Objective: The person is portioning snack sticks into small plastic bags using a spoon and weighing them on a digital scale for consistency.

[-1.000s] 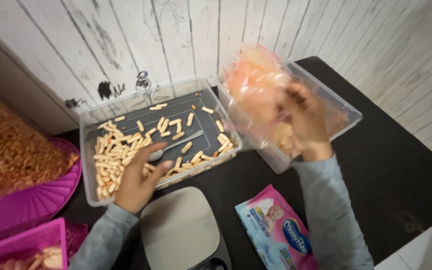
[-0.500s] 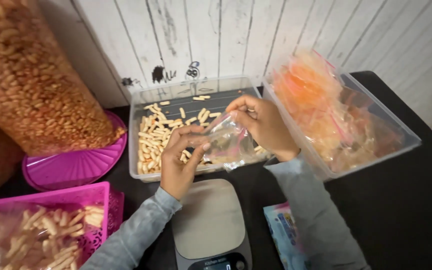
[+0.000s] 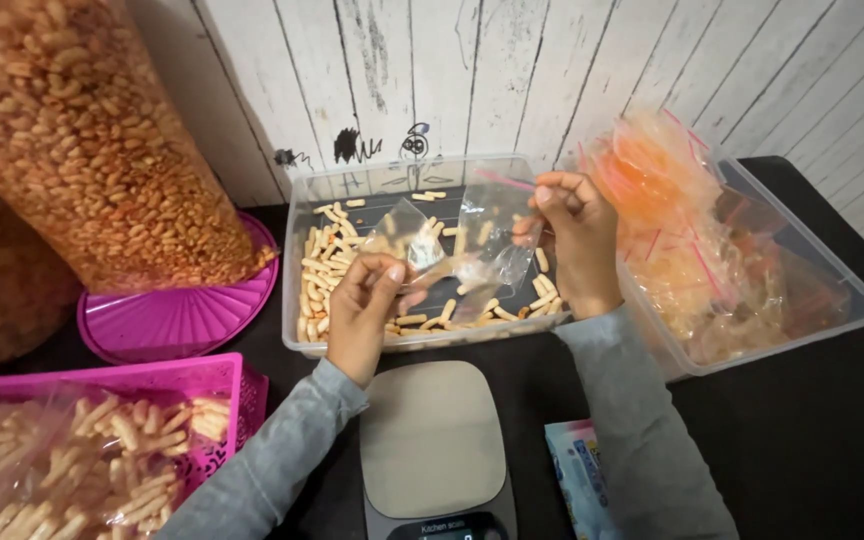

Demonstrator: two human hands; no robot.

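Just above the middle of the frame, both hands held one small clear bag (image 3: pixel 462 245) over the clear tub of snack sticks (image 3: pixel 352 190). The left hand (image 3: pixel 362 310) had its fingers pinched narrow on the bag's lower left edge, thumb on top, while the right hand (image 3: pixel 577 240) gripped the upper right edge near the pink seal strip, fingers closed on the plastic. Between them the bag was stretched out and looked empty, its mouth seemingly being worked apart, though whether it was already open could not be told. Pale snack sticks (image 3: pixel 327 270) lay mostly at the left side and along the near wall of the tub, with much of the dark bottom bare. To the right stood a second clear tub (image 3: pixel 802 320) heaped with crumpled empty bags (image 3: pixel 672 220) with pink strips. Below the hands, at the bottom centre, a kitchen scale (image 3: pixel 432 440) sat on the dark worktop (image 3: pixel 802 440) with nothing on its plate. At the lower left a pink basket (image 3: pixel 222 385) held packed bags of sticks (image 3: pixel 72 450), and at the upper left a large clear sack of orange-brown snacks (image 3: pixel 82 130) rested on a pink lid (image 3: pixel 172 320). Judging by this, some bags were already filled, this one was not yet, and its filling and weighing were left.
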